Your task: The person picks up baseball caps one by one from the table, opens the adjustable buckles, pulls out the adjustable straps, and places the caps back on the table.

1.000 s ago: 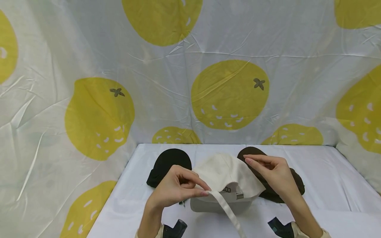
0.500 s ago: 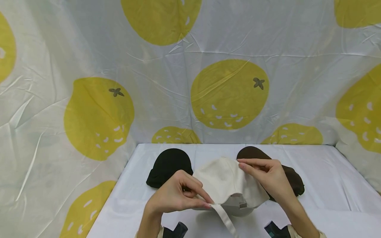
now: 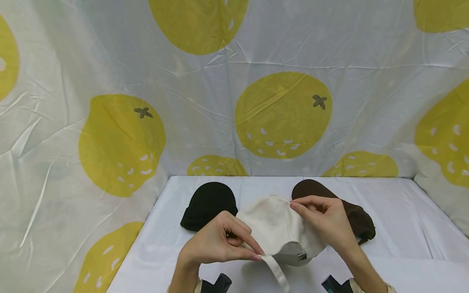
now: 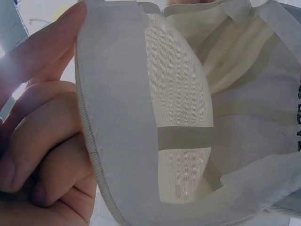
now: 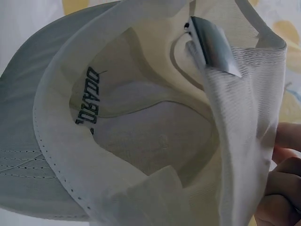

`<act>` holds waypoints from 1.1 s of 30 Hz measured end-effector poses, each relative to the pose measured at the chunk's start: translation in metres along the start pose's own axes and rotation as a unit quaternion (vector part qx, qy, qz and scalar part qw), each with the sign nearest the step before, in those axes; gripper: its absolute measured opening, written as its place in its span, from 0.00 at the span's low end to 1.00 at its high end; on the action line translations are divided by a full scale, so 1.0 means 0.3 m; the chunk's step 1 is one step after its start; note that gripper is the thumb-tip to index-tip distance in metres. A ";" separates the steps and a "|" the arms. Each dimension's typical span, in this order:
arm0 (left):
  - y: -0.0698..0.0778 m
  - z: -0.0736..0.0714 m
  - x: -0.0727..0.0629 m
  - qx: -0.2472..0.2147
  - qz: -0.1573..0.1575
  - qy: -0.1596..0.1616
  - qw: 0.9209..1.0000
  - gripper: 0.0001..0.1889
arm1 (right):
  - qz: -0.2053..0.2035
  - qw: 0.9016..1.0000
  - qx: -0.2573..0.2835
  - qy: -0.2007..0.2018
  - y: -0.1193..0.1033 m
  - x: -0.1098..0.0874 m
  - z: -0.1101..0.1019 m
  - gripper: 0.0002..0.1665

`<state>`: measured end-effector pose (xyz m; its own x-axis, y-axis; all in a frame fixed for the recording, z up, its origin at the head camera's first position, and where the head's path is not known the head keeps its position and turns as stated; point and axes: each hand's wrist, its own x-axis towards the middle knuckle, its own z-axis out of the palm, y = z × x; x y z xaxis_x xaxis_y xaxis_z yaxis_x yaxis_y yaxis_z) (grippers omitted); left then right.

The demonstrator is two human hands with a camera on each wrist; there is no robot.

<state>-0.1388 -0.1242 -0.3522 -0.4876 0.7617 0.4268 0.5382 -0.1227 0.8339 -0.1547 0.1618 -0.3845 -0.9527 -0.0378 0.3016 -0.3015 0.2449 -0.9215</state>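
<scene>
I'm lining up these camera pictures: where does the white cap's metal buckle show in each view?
Head: the metal buckle is low, right of centre, on the near edge of the white cap.
Left wrist: not visible.
Right wrist: near the top, right of centre.
Shared landmark: the white cap, in all three.

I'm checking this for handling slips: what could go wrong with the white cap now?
The strap hangs loose, apart from the buckle, so it might twist or snag. The white cap is held in fingertip grips by the left hand and right hand, so it could slip. The brown cap lies behind the right hand and might get nudged.
</scene>
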 end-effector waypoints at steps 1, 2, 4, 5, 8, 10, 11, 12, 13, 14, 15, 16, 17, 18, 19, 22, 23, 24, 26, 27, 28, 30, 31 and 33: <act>0.000 -0.001 0.000 0.003 0.000 0.001 1.000 0.04 | -0.005 1.000 0.002 0.004 0.000 0.000 0.001 0.05; 0.000 -0.001 0.001 0.009 0.000 0.005 1.000 0.05 | -0.009 1.000 0.005 0.008 0.000 -0.001 0.002 0.05; -0.001 -0.001 0.003 0.019 0.000 0.026 0.999 0.04 | -0.013 1.000 0.013 0.013 0.000 -0.003 0.003 0.04; -0.001 0.000 0.004 0.021 -0.005 0.044 0.999 0.04 | -0.015 1.000 0.017 0.013 -0.001 -0.003 0.004 0.04; -0.005 0.003 0.011 0.035 -0.036 0.130 0.990 0.05 | -0.017 1.000 0.012 0.009 -0.003 -0.006 0.003 0.04; -0.009 0.006 0.017 0.044 -0.074 0.198 0.976 0.06 | -0.018 1.000 0.003 0.002 -0.005 -0.007 0.002 0.04; -0.012 0.008 0.020 0.053 -0.097 0.230 0.967 0.06 | -0.020 1.000 -0.002 -0.002 -0.007 -0.007 0.000 0.04; -0.017 0.009 0.023 0.065 -0.121 0.258 0.956 0.06 | -0.019 1.000 -0.008 -0.005 -0.008 -0.008 -0.001 0.04; -0.021 0.010 0.027 0.075 -0.145 0.283 0.945 0.06 | -0.019 1.000 -0.012 -0.007 -0.010 -0.010 -0.003 0.03; -0.027 0.012 0.030 0.083 -0.169 0.303 0.934 0.06 | -0.018 1.000 -0.014 -0.010 -0.012 -0.011 -0.004 0.03; -0.032 0.014 0.033 0.089 -0.190 0.317 0.925 0.06 | -0.017 1.000 -0.015 -0.013 -0.015 -0.012 -0.006 0.03; -0.038 0.016 0.037 0.092 -0.208 0.327 0.917 0.06 | -0.015 1.000 -0.014 -0.016 -0.018 -0.014 -0.007 0.03; -0.044 0.017 0.040 0.092 -0.220 0.331 0.913 0.06 | -0.013 1.000 -0.015 -0.019 -0.020 -0.016 -0.008 0.03; -0.048 0.020 0.043 0.089 -0.230 0.332 0.911 0.06 | -0.011 1.000 -0.015 -0.021 -0.023 -0.018 -0.008 0.03; -0.053 0.022 0.046 0.086 -0.235 0.328 0.911 0.06 | -0.011 1.000 -0.015 -0.024 -0.026 -0.019 -0.009 0.03; -0.064 0.027 0.054 0.075 -0.226 0.311 0.920 0.06 | -0.013 0.999 -0.013 -0.032 -0.032 -0.024 -0.009 0.03; -0.067 0.029 0.056 0.071 -0.219 0.306 0.924 0.06 | -0.017 0.999 -0.013 -0.034 -0.033 -0.025 -0.009 0.03; -0.069 0.030 0.058 0.068 -0.213 0.301 0.927 0.06 | -0.021 0.999 -0.013 -0.036 -0.034 -0.026 -0.008 0.03; -0.072 0.031 0.061 0.064 -0.199 0.297 0.932 0.06 | -0.031 0.999 -0.013 -0.039 -0.036 -0.028 -0.008 0.03; -0.072 0.032 0.062 0.062 -0.195 0.297 0.933 0.06 | -0.037 0.998 -0.013 -0.041 -0.036 -0.028 -0.007 0.03; -0.073 0.033 0.063 0.059 -0.192 0.296 0.934 0.06 | -0.045 0.998 -0.013 -0.044 -0.035 -0.028 -0.007 0.03; -0.075 0.033 0.064 0.054 -0.189 0.297 0.934 0.06 | -0.060 0.997 -0.014 -0.050 -0.033 -0.029 -0.006 0.04; -0.076 0.033 0.063 0.051 -0.188 0.297 0.935 0.06 | -0.067 0.996 -0.012 -0.055 -0.031 -0.029 -0.006 0.04; -0.079 0.032 0.062 0.042 -0.186 0.297 0.935 0.06 | -0.078 0.995 -0.005 -0.068 -0.026 -0.028 -0.007 0.05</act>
<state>-0.1540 -0.1010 -0.3673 -0.9350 0.2496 0.2521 0.2947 0.1506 0.9437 -0.1442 0.1622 -0.3795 -0.8907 -0.2069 0.4047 -0.4468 0.2352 -0.8632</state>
